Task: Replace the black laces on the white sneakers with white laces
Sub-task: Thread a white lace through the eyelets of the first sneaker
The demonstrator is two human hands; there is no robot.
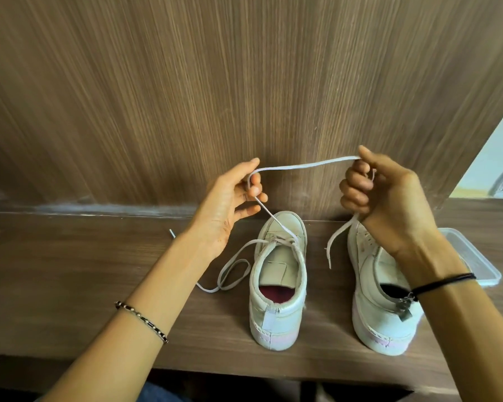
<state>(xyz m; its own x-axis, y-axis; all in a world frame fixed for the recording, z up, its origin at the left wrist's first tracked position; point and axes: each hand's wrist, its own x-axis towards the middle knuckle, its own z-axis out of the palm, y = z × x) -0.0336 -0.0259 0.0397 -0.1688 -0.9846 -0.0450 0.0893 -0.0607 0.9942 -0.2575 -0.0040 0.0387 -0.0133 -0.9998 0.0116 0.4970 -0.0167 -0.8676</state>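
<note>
1 white lace is threaded through the left sneaker and lifted above it, probably so that slack can be drawn out. It is pinched by the left hand and clenched in the right hand. Its tail hangs beside the right sneaker, whose eyelets seem empty behind the wrist. The 2 shoes are set heels nearest on the wooden shelf, with a plastic lid beyond.
</note>
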